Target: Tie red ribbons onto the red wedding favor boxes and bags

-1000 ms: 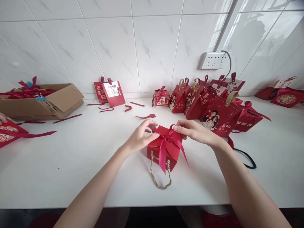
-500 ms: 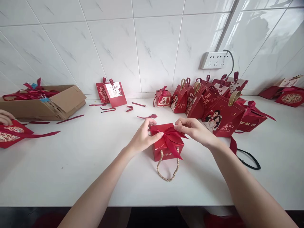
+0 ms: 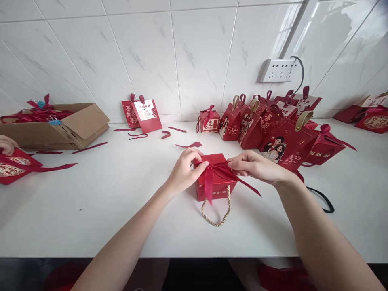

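The red box (image 3: pixel 218 186) stands on the white table (image 3: pixel 121 218), in front of the person, between the two hands. A ribbon (image 3: pixel 209 184) is tied in a bow over its lid, and one tail hangs down the front. The right hand (image 3: pixel 254 165) has its thumb and forefinger closed on the ribbon, at the right side of the bow. The left hand (image 3: pixel 186 169) is at the left edge of the lid, its fingers bent and its thumb on the ribbon near the knot; whether these fingers pinch it, I cannot tell. The cord handle (image 3: pixel 216 223) hangs in a loop at the front. Behind and to the right stand many red bags (image 3: pixel 274 149); at far left, near a carton (image 3: pixel 54 135), another person's hand (image 3: pixel 6 145) touches a red package (image 3: pixel 18 171).
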A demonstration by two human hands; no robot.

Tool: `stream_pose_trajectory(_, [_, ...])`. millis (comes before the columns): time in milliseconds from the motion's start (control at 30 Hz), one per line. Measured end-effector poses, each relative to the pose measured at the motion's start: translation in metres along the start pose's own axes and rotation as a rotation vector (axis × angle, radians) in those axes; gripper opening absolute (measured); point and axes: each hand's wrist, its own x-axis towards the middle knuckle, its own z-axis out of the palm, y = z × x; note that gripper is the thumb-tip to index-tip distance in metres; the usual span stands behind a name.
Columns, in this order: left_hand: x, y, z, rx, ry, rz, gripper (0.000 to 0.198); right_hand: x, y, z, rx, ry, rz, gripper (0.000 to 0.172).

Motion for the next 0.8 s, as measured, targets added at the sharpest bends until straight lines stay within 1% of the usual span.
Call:
stream_pose_trajectory(100, [-0.001,0.0,0.001,-0.003,0.001,0.007,0.023,0.0,0.003,-0.002,0.029,-0.049,0.045,0.049])
stream_pose_trajectory(200, [-0.001,-0.002,0.001,0.004,0.011,-0.006,0.022,0.0,0.006,-0.006,-0.044,-0.153,0.092,0.052])
stream_pose_trajectory(267, [-0.001,-0.002,0.0,0.015,0.019,-0.007,0.019,-0.001,0.007,-0.009,-0.087,-0.162,0.126,0.056])
stream_pose_trajectory(367, [0.0,-0.003,-0.003,0.009,0.012,-0.002,0.015,-0.001,0.006,-0.01,-0.035,-0.111,0.142,0.058])
stream_pose_trajectory(433, [0.0,-0.002,-0.006,-0.013,-0.003,-0.005,0.015,0.0,0.005,-0.007,0.033,-0.063,0.135,0.055])
stream_pose_trajectory(500, [0.001,-0.003,-0.011,-0.031,-0.019,-0.027,0.018,0.004,0.004,-0.003,0.078,0.032,0.116,0.049])
stream_pose_trajectory(567, [0.002,-0.002,-0.015,-0.033,-0.05,-0.048,0.022,0.008,0.005,0.003,0.112,0.128,0.057,0.043])
stream_pose_trajectory(667, [0.003,-0.001,-0.018,0.003,-0.093,-0.051,0.02,0.013,0.006,0.01,0.128,0.219,-0.037,0.04])
stream_pose_trajectory(733, [0.003,-0.001,-0.017,0.025,-0.082,-0.052,0.018,0.014,0.007,0.013,0.102,0.257,-0.045,0.039])
stream_pose_trajectory(800, [0.003,0.0,-0.016,0.027,-0.078,-0.066,0.022,0.013,0.006,0.013,0.095,0.244,-0.018,0.039])
